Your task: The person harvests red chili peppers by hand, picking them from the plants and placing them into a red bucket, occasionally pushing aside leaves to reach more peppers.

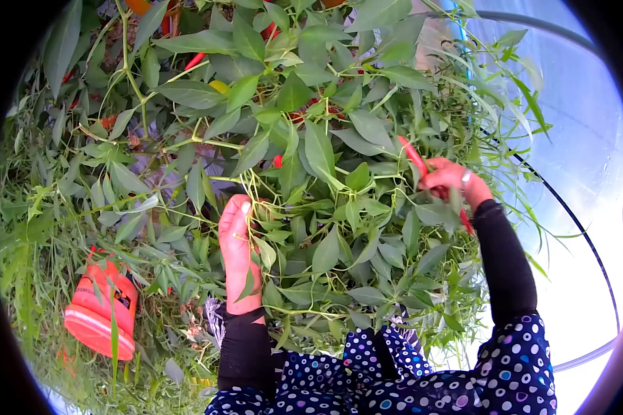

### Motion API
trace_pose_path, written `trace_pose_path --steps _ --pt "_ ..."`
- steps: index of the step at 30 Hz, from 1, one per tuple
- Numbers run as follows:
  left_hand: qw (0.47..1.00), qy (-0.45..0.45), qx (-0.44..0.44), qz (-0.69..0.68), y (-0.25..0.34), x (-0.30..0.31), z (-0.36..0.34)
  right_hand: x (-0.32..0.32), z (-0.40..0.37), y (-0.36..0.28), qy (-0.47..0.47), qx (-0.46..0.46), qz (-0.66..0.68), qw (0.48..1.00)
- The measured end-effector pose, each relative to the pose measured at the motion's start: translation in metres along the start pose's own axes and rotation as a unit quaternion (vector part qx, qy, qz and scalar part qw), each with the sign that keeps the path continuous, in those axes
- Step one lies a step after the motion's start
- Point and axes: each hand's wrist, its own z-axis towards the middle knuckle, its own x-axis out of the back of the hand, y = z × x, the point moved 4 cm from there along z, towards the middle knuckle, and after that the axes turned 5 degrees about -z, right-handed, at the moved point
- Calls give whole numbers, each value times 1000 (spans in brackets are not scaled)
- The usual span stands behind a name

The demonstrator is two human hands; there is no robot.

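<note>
My right hand [447, 178] is closed around red chili peppers [413, 156] at the right side of the plant; one pepper sticks out above the fingers and a red tip shows below. My left hand [238, 238] is at the middle of the pepper plant [320, 149], thumb up, fingers curled round thin green stems [251, 187]. Leaves partly cover its fingers. Another red pepper [277, 161] shows among the leaves just above the left hand, and one more [195, 61] hangs at the upper left.
A red bucket [100, 308] leans in the grass at the lower left. Clear plastic sheeting [567, 138] with a black hose [567, 203] lies along the right side. Dense leaves and branches surround both hands.
</note>
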Motion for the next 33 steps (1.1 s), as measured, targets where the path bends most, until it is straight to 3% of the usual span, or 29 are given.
trace_pose_path --steps 2,4,5,6,8,9,11,13,15,17,18,19,20,21,23,24,25,27,28,29,31,33 --pt "1000 4 2 -2 0 -4 -3 24 -22 8 22 52 -25 998" --pt "1000 25 0 -6 0 -9 -5 47 -64 2 94 58 4 994" --pt "1000 18 -2 -5 0 -9 -5 67 -79 10 149 113 15 982" --pt "1000 21 10 -1 0 -6 -5 92 -89 21 142 110 -10 984" --pt "1000 13 16 -11 -4 2 0 105 -121 7 232 87 0 969" --pt "999 -17 5 -28 -6 5 3 121 -128 12 220 76 -8 973" --pt "996 -21 -19 -82 1 -11 -2 137 -133 13 280 152 63 946" --pt "995 -2 -20 -98 2 -15 -5 129 -147 -12 391 244 54 886" --pt "988 -2 -53 -146 3 -8 -4 86 -154 -49 328 297 56 895" --pt "987 41 -41 -148 2 2 -5 20 -147 -90 207 329 20 921" --pt "983 18 -11 -182 4 3 -4 -20 -135 -108 171 373 17 912" --pt "976 -8 21 -218 4 3 -3 -60 -124 -124 82 365 49 926" --pt "966 -8 33 -254 0 5 -1 -88 -114 -132 2 258 18 966" --pt "977 20 35 -209 3 3 -3 -120 -98 -136 -66 259 18 964" --pt "998 -14 39 -46 19 -11 -16 -167 -77 -150 -175 158 -2 972" --pt "962 -130 65 -229 -4 4 -8 -182 -65 -153 -176 164 -18 970" --pt "994 -91 36 -52 19 -22 -30 -193 -52 -149 -176 168 -32 969" --pt "991 -13 136 -16 -48 50 -5 -207 -28 -130 -153 162 60 973" --pt "957 -191 120 -180 -6 -6 -17 -210 -22 -124 -145 162 79 973" --pt "967 -184 107 -137 12 -19 -23 -214 -19 -120 -141 156 79 974" --pt "965 -220 111 -92 7 -23 -23 -220 -13 -116 -94 192 -17 977" --pt "968 -221 98 -69 -1 -23 -19 -222 -19 -127 -35 317 -167 933"
